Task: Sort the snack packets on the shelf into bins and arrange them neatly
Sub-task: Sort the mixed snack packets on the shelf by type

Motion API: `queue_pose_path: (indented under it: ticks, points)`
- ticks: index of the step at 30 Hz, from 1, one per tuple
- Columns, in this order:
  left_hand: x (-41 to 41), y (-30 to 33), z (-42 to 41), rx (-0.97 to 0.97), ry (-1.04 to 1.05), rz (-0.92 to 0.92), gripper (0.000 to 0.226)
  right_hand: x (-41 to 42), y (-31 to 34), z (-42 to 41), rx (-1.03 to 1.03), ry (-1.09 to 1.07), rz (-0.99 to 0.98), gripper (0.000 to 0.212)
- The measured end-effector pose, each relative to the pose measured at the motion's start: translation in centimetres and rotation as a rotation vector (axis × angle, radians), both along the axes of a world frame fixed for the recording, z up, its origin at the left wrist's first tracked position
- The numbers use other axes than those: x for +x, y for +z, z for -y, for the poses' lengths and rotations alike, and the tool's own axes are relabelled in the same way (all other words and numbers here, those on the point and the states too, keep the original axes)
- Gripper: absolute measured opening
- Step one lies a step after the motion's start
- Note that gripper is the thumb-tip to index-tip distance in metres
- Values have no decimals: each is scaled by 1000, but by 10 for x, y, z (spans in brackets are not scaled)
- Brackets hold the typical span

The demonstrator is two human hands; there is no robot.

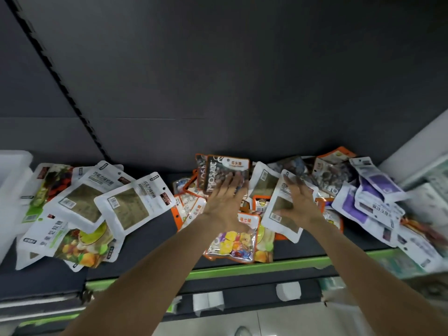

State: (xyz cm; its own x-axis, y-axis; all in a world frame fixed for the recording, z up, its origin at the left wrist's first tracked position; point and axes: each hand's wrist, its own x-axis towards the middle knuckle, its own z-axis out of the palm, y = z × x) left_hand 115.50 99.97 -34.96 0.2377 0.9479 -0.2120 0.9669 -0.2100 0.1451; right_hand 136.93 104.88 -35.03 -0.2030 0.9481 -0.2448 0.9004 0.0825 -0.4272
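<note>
Both arms reaching over a dark shelf [150,229] with a green front edge. Left hand [224,201] at centre, fingers straight and spread, lying flat on a dark "MOSAIC" packet [226,172] that leans at 12 o'clock in the middle heap; grip open, nothing curled round it. Right hand [299,202] just beside, toward 3 o'clock, fingers likewise spread and flat on a white packet [281,214] with an olive window; grip open, pressing rather than clutching. Beneath and around both hands, a loose heap of orange-edged packets [188,209], with a clear candy packet [231,243] at 6 o'clock of the left hand. At 9 o'clock, well apart from the hands, a second pile: white olive-window packets [83,202] overlapping fruit-picture packets [75,246]. At 3 o'clock, white-and-purple packets [373,197] tumbled toward the shelf's right end, blurred at the edge. White bin [13,170] at far 9 o'clock, partly out of view. Dark back panel [242,81] filling 12 o'clock.
</note>
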Motion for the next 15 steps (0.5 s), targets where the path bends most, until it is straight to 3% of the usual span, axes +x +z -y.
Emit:
queue_pose_path:
  ticks: [5,7,12,15]
  points:
    - [12,-3,-7,-39,74,-105,130,10,3,-31,49,69,165,120]
    - [13,-7,-7,-42,87,-107,130,14,0,-44,90,77,183,101]
    - [15,-8,-3,-19,122,-81,127,22,8,-67,7,70,10,23]
    - [18,-4,-4,-7,137,-57,124,19,12,-75,24,108,1,14]
